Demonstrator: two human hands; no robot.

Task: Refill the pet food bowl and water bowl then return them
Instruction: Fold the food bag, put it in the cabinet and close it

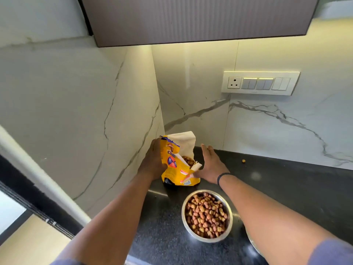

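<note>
A yellow pet food bag (175, 169) stands open in the back left corner of the black counter (286, 180), kibble showing inside. My left hand (152, 159) grips the bag's left side. My right hand (210, 165) is flat and open just to the right of the bag, its thumb at the bag's torn flap. In front of the bag sits a steel food bowl (207, 216) full of brown kibble. The rim of a second steel bowl (252, 243) peeks out under my right forearm; what it holds is hidden.
One loose kibble piece (243, 161) lies on the counter near the back wall. Marble walls close the corner at left and back. A switch and socket panel (259, 83) is on the back wall. A cabinet (191, 20) hangs overhead.
</note>
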